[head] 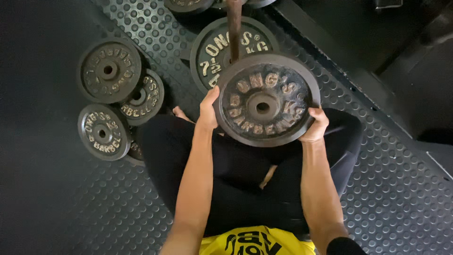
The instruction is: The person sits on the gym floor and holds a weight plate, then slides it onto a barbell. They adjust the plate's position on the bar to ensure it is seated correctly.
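The studded rubber floor mat [387, 189] runs under everything, dark and grippy. On it, past the person's crossed legs, a large weight plate [212, 47] lies flat with a rusty barbell bar [234, 28] rising above it.

Held up over the lap is the round cast-iron weight plate [266, 99], face toward the camera, its centre hole showing. It looks heavy, rigid and rough with worn paint, so I judge it will not flex or slip easily, but it would land hard on toes if dropped. The raised rim is the sensible place to grip, at opposite sides, as is done here.

The left hand [207, 111] clamps the plate's left edge, thumb over the front; the right hand [317, 126] cups the lower right edge, fingers wrapped behind.

To the left, three smaller plates [109, 71] lie overlapping on the mat, well apart from the hands.
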